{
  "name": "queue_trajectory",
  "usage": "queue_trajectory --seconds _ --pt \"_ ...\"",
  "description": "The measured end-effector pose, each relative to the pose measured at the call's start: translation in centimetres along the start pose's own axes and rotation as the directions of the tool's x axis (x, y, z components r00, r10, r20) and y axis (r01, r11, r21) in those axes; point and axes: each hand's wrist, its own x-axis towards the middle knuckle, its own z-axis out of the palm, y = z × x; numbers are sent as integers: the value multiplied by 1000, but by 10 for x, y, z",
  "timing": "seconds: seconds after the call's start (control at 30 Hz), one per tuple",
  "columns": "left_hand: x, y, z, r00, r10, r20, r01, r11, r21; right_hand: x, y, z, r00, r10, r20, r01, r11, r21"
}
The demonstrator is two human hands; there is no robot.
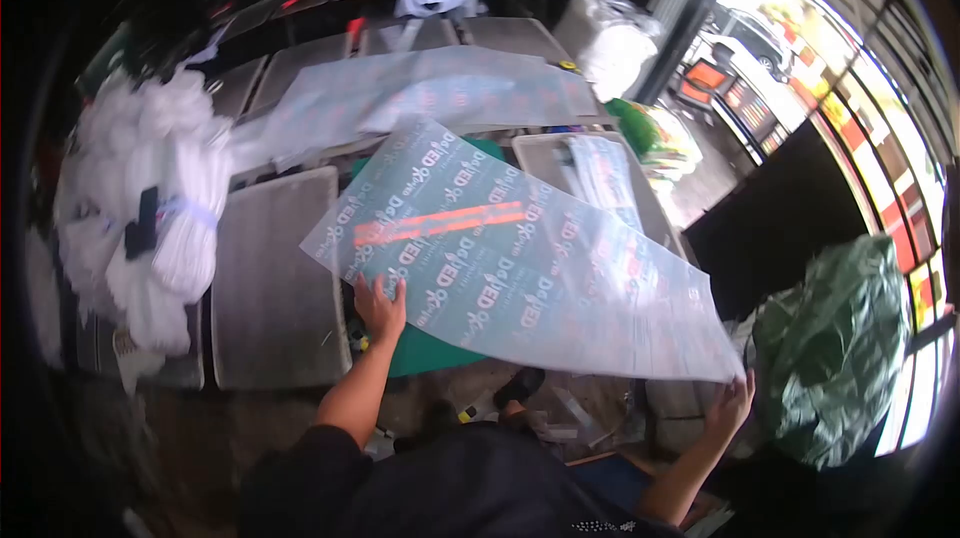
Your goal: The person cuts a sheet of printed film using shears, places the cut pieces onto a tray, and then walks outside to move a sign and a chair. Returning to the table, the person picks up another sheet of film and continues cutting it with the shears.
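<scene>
A large translucent printed plastic sheet point(470, 283), with white lettering and two orange stripes, stretches between my two hands above the tables. My left hand point(380, 310) grips its near left edge, the fingertips partly hidden by the plastic. At the far right corner, my right hand point(735, 403) pinches the sheet, holding that end out in the air. Beneath the sheet shows a green surface point(425, 350). Another long stretch of similar printed plastic point(440, 88) lies across the tables farther back.
Bundled white bags point(150, 198) are heaped at the left, beside a grey tabletop panel point(275, 278). A folded printed stack point(603, 173) lies right of centre. A large green sack point(835, 348) stands at the right, and a white sack point(612, 43) behind, near a post point(690, 23).
</scene>
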Motion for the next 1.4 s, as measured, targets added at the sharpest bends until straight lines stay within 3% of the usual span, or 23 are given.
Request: queue_trajectory --seconds 0.03,0.2,0.27,0.3,0.37,0.4,0.43,0.5,0.53,0.57,0.63,0.67,0.7,0.77,0.8,0.83,1.03,1.1,1.13,1.2,1.27,1.33,1.4 --pt "5 -14 3 984 -97 -147 78 989 -128 7 11 -20 999 26 -31 -26 1000 13" --pt "75 -13 -7 850 -458 -261 400 883 -246 28 25 -33 997 24 78 -13 989 -147" --pt "90 4 -26 611 -748 -258 693 664 -283 33 21 -7 995 -23 99 35 992 -124" --pt "95 4 -35 594 -758 -269 698 652 -297 38 18 1 989 -32 142 51 989 -137" --pt "107 4 -44 429 -838 338 666 40 -745 47 21 10 902 -317 292 411 837 -361" --pt "114 -5 -37 455 -803 384 666 21 -746 12 -6 55 994 -50 93 68 977 -201" --pt "121 -15 -31 454 -807 377 658 19 -753 11 -7 71 987 -98 131 130 955 -267" --pt "132 -41 -17 799 -527 290 513 344 -787 44 7 69 794 -348 498 595 613 -520" --pt "149 -58 22 860 -485 157 427 518 -741 57 6 79 657 -430 619 754 379 -537" --pt "166 -71 48 906 -422 32 337 675 -657 68 5 93 492 -465 736 858 117 -500" --pt "174 0 -26 937 -274 -218 201 931 -306 92 8 134 244 -572 783 961 33 -275" --pt "179 36 -65 903 -279 -328 123 897 -424 85 0 171 631 -500 593 754 575 -317" --pt "188 63 -101 856 -293 -426 28 848 -529 83 -6 201 893 -204 401 310 926 -217" --pt "233 74 -164 805 -255 -535 16 912 -411 141 5 231 329 -561 760 944 210 -253" --pt "252 69 -198 753 -186 -631 -66 933 -354 123 -5 268 586 -469 661 658 751 -51" --pt "266 63 -238 708 -143 -692 -107 946 -305 92 -24 309 752 -218 621 112 972 206" --pt "256 5 -469 418 112 -902 -353 934 -48 -36 -37 346 613 -280 739 9 937 348" --pt "242 -36 -512 233 380 -895 -352 891 287 -71 -17 338 531 -304 791 36 941 338" --pt "228 -56 -522 225 367 -903 -351 895 276 -83 -3 335 515 -253 819 1 955 295" --pt "203 -108 -513 346 27 -938 -495 855 -158 -94 37 331 557 -57 829 -50 994 102" --pt "168 -170 -485 280 128 -952 -207 976 70 -105 93 338 609 156 778 -162 984 -70" --pt "138 -253 -443 409 38 -912 -103 995 -4 -115 154 333 640 281 715 -147 958 -244" --pt "114 -342 -378 476 -358 -803 -139 871 -470 -120 206 322 688 337 643 14 880 -476"
